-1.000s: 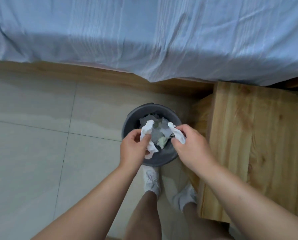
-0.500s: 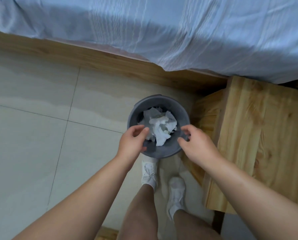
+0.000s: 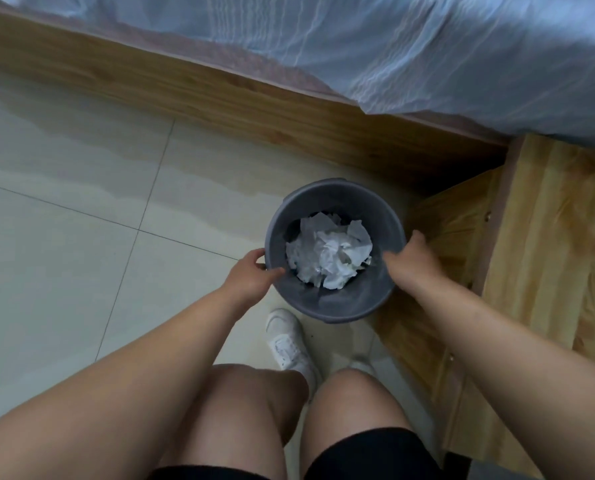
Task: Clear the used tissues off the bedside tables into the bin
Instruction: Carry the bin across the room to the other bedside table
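Fingers point(image 3: 259, 254) of left hand point(image 3: 251, 276) and right hand point(image 3: 410, 264) seemingly grip the bin point(image 3: 334, 306).

The bin point(image 3: 337, 303) is smooth grey plastic with a dull sheen, and the tissues point(image 3: 329, 254) in it are crumpled white paper. The bedside surface point(image 3: 559, 237) at right is pale, grainy wood. The bed frame point(image 3: 219, 98) is darker wood under a thin, wrinkled blue cloth sheet point(image 3: 427, 46), and the floor point(image 3: 64, 254) is glossy tile.
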### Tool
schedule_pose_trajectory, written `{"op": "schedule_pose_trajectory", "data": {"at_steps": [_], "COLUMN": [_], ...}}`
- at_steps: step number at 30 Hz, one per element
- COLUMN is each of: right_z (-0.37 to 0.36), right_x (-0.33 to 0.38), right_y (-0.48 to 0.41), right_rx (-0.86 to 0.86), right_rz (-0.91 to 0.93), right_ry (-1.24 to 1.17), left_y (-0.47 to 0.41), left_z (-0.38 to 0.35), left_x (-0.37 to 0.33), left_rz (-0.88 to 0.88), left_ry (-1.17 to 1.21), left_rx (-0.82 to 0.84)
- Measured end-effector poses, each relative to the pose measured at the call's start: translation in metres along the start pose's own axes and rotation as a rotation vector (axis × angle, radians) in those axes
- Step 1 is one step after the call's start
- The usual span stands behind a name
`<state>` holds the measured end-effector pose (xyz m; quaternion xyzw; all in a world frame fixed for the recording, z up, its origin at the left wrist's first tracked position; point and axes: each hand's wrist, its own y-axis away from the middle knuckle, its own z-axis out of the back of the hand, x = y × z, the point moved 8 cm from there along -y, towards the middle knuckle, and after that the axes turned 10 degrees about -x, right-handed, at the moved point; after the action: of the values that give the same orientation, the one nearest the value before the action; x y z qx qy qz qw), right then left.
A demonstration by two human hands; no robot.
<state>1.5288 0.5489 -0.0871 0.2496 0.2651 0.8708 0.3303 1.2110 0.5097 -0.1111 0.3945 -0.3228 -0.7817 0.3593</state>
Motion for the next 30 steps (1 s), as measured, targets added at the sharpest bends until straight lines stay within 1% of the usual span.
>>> {"op": "schedule_pose_trajectory", "data": {"at_steps": [2,4,6,10,14,20,26,30], "right_z": [-0.007,-0.008,-0.009,-0.009,0.016,0.08,0.166,0.217], "right_x": [-0.003,-0.006,-0.006,0.003,0.028,0.09,0.173,0.239], "right_y": [-0.009,-0.015,-0.017,-0.001,0.027,0.103,0.224,0.31], "right_rx": [0.006,-0.026,-0.044,-0.02,-0.036,-0.054,-0.018,0.013], "right_rz": [0.004,0.01,0.002,0.013,0.108,0.308,0.445,0.589], "right_ry": [0.016,0.014,-0.02,-0.09,-0.129,-0.099,-0.085,-0.07], "left_y": [-0.008,-0.016,-0.02,-0.018,0.008,0.096,0.232,0.316], "left_z": [-0.01,-0.018,-0.02,-0.008,0.023,0.102,0.221,0.308], "left_x": [0.006,0.011,0.011,0.013,0.018,0.015,-0.008,0.003], "left_rz": [0.04,0.057,0.058,0.069,0.067,0.084,0.117,0.142], "left_ry": [0.021,0.047,0.075,0.118,0.204,0.32,0.505,0.634], "left_rx": [0.069,0.091,0.079,0.044,0.034,-0.048,-0.118,-0.182]}}
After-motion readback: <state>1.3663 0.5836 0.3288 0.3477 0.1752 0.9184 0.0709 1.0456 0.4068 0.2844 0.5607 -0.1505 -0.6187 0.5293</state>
